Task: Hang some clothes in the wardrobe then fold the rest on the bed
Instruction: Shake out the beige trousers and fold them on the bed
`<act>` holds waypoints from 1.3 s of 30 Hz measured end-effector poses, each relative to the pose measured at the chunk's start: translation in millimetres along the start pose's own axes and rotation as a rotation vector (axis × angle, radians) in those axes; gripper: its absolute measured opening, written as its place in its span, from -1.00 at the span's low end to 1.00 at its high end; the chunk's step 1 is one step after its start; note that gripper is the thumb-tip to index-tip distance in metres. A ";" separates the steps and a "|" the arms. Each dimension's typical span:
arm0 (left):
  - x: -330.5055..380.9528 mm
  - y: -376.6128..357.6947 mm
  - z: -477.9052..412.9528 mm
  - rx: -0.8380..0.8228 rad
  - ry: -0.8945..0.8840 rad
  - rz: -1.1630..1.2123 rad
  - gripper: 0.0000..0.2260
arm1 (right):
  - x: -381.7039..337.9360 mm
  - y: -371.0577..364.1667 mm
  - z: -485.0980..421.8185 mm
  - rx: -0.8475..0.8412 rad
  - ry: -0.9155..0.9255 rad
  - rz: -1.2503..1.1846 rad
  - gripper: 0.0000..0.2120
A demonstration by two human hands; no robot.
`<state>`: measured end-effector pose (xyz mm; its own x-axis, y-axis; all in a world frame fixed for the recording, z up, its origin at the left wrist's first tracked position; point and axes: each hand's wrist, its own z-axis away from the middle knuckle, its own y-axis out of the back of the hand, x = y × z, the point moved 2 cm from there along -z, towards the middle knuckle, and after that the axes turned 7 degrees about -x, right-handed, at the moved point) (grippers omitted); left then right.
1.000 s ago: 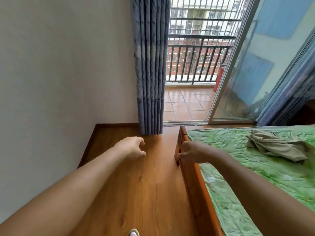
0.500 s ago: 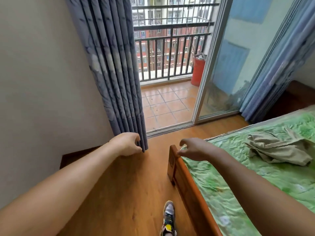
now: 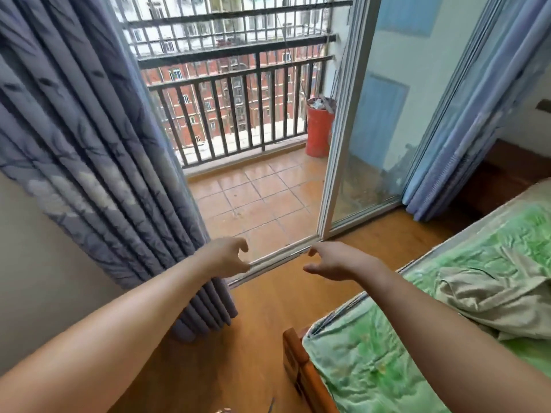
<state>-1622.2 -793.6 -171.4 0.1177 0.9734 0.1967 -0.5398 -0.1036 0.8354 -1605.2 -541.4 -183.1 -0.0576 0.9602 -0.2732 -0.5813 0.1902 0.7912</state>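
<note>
A person stands in a bedroom and holds both bare arms out in front. The left grip [image 3: 228, 257] is in the air with nothing in it. Its fingers are bent a little, like a loose claw, and the thumb is apart from them. The left arm crosses in front of the blue-grey curtain [image 3: 89, 144], and the grip is just beside the curtain's edge. The right grip [image 3: 337, 263] is in the air too, with nothing in it. Its fingers are soft and mostly straight and point toward the left grip. The two grips are near each other but do not touch.

A tan piece of clothing [image 3: 492, 296] lies in a crumpled heap on the bed [image 3: 372, 368], on the right side. It is on top of the green sheet, well apart from both grips. The right arm reaches over the bed near it. The bed has a brown wooden frame [image 3: 293, 353] at its corner.

Beyond the grips is a glass sliding door [image 3: 387, 114], which is open. Past it is a balcony with orange tiles [image 3: 262, 198] and a dark railing [image 3: 238, 108]. A red bucket [image 3: 319, 126] stands by the railing. The room's floor [image 3: 268, 323] is brown wood.
</note>
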 end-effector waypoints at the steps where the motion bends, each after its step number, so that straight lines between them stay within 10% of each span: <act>1: 2.2 10.3 -22.4 0.002 -0.012 0.010 -0.53 | 6.6 10.4 -15.1 0.002 -0.016 -0.012 -0.45; 20: 129.0 173.4 -380.4 -0.186 -0.618 -0.375 -0.58 | 121.9 140.9 -198.3 0.146 -0.541 -0.543 -0.46; 39: 546.4 39.3 -477.5 -0.427 -1.192 -0.914 -0.50 | 415.0 48.2 -77.2 0.330 -1.135 -1.053 -0.61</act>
<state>-1977.1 -168.2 -276.1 0.9824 -0.0683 0.1738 -0.0826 0.6758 0.7325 -1719.8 -149.5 -300.5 0.9408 -0.0074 -0.3388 0.2362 0.7313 0.6399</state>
